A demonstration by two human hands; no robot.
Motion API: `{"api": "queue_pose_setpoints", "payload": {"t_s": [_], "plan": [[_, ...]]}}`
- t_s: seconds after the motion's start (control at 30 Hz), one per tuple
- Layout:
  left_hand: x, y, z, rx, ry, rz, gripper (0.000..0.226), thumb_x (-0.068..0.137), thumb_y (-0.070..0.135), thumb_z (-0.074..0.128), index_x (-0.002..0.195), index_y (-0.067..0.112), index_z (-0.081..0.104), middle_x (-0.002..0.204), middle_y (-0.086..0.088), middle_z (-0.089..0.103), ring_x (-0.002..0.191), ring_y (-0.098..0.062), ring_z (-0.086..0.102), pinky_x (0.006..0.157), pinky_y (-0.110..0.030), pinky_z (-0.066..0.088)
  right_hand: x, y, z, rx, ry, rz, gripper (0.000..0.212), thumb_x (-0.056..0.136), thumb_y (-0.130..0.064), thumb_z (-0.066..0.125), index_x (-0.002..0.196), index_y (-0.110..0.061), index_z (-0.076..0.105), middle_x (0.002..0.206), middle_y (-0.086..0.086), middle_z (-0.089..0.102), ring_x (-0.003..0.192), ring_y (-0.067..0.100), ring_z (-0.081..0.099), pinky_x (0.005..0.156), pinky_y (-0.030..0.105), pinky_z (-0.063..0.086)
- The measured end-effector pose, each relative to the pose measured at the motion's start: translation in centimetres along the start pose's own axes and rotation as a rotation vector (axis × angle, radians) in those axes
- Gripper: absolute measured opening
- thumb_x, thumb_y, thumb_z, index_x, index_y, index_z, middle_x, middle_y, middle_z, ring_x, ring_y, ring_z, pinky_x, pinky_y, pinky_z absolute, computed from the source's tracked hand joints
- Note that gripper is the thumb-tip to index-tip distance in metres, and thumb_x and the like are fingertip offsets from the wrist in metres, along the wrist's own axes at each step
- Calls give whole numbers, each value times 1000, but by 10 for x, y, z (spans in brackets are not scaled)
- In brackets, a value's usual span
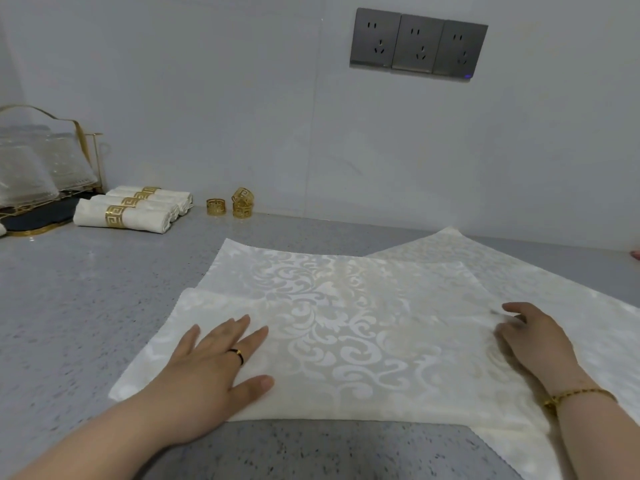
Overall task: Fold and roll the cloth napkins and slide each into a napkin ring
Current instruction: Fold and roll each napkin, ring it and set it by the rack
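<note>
A cream damask napkin (pixel 339 327) lies folded flat on the grey counter (pixel 69 306), on top of another napkin (pixel 554 292) that sticks out at the right. My left hand (pixel 214 368) presses flat on the folded napkin's left part, fingers straight. My right hand (pixel 533 337) rests on its right edge with fingers bent down onto the cloth. Three loose gold napkin rings (pixel 239 202) stand by the wall. Several rolled napkins in gold rings (pixel 131 211) lie at the back left.
A gold wire rack with glass cups (pixel 41 168) stands at the far left on a dark tray. A row of grey wall sockets (pixel 419 43) sits above the counter. The wall runs close behind the napkins.
</note>
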State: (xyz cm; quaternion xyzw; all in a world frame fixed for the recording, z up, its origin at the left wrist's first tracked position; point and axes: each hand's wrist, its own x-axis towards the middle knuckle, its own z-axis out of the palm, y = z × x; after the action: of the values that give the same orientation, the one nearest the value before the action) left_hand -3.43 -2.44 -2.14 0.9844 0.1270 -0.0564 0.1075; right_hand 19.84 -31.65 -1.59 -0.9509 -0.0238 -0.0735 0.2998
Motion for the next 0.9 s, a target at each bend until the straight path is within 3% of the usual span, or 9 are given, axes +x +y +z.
{"api": "queue_pose_setpoints", "payload": {"t_s": [0.07,0.17,0.3,0.4,0.5,0.57,0.6,0.73,0.9], "plan": [[0,-1,1,17,-6,-31,139,10,85,-34,141,41,-15,129,26,-23,123,8,-22,111,-33,-14,2,2,-2,55,14,44,37,89,-10,47,126,-12,49,122,20,57,102,37,55,95,44,41],[2,0,2,22,-7,-45,142,9,85,-33,142,39,-14,133,28,-21,136,-1,-19,112,-37,-13,-3,-2,-9,8,159,6,40,90,-13,50,130,-9,47,130,19,51,120,39,41,100,42,29],[-1,3,0,15,-13,-59,143,9,86,-33,142,39,-13,150,16,-20,139,-4,-18,112,-40,-13,-40,-32,-8,-76,210,-367,33,85,-9,57,118,-4,58,126,18,54,119,39,44,99,39,29],[-1,4,0,20,-10,-63,145,8,85,-33,143,37,-12,152,13,-18,139,-5,-17,113,-41,-12,-80,-64,5,-93,-25,-720,40,87,-18,59,126,-9,53,134,11,50,125,30,44,100,27,26],[-4,4,0,38,-6,-66,145,7,85,-34,143,36,-13,152,12,-18,140,-6,-16,113,-43,-10,-117,-87,25,-203,-432,-859,69,86,-58,27,144,-23,23,154,-3,16,141,12,14,107,14,3],[-5,4,-1,40,-1,-76,147,7,85,-34,144,36,-11,153,11,-17,140,-7,-15,113,-44,-10,-129,-90,34,-305,-601,-858,99,58,-70,0,146,-26,13,156,-4,3,143,9,1,104,14,-7],[-6,5,-1,40,-1,-80,148,7,85,-33,144,36,-10,153,11,-17,140,-7,-15,113,-44,-10,-129,-87,35,-329,-624,-833,105,52,-70,-3,146,-27,11,156,-4,1,143,9,-1,104,15,-8],[-8,6,-3,33,-22,-90,149,6,86,-32,144,36,-8,153,11,-16,141,-8,-15,113,-45,-10,-92,-63,30,-394,-559,-686,74,83,-64,18,146,-27,12,156,-4,2,143,12,1,113,24,-1],[-8,7,-3,22,-34,-105,149,7,88,-29,144,37,-6,153,12,-14,141,-8,-15,112,-45,-10,-37,-29,11,-391,-361,-426,52,97,-44,30,144,-22,25,155,0,16,142,17,15,113,27,12]]}}
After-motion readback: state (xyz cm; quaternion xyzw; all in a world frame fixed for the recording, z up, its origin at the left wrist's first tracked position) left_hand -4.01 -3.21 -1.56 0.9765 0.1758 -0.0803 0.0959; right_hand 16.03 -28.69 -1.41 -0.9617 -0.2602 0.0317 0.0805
